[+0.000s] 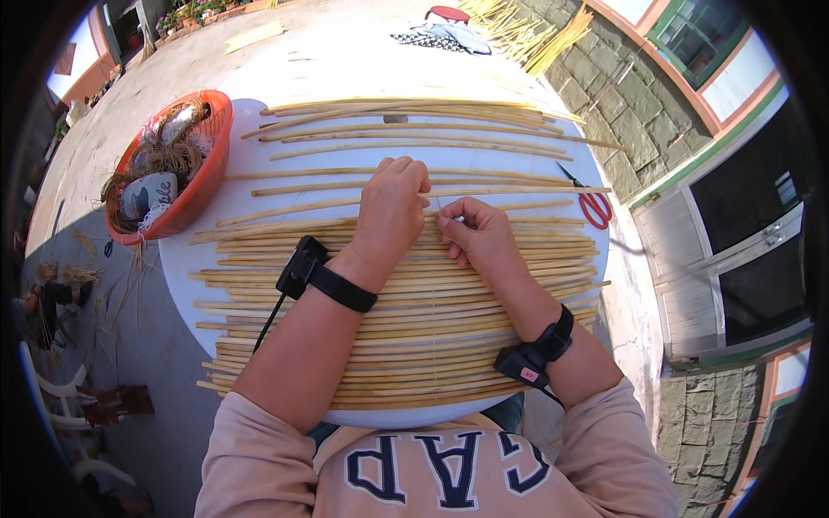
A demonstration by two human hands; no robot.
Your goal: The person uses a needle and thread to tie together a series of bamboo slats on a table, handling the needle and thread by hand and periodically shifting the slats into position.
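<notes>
Rows of straw-coloured stalks [414, 332] lie side by side across a round white table [183, 298], with a thin line of thread [435, 324] running across them. At the far edge of these rows, my left hand [390, 207] is closed, its fingers curled down by a stalk; what they grip is hidden. Just right of it, my right hand [480, 235] is closed in a pinch on a fine thread, with thumb and forefinger together. Beyond both hands lie several loose stalks [414, 148], spaced apart.
Red-handled scissors [595, 210] rest at the table's right edge. An orange plastic basket [222, 147] with fibre bundles and wrapped things stands at the left. Further off are more stalks [561, 43], patterned cloth [440, 37], a stone wall [643, 112] and a door [734, 250].
</notes>
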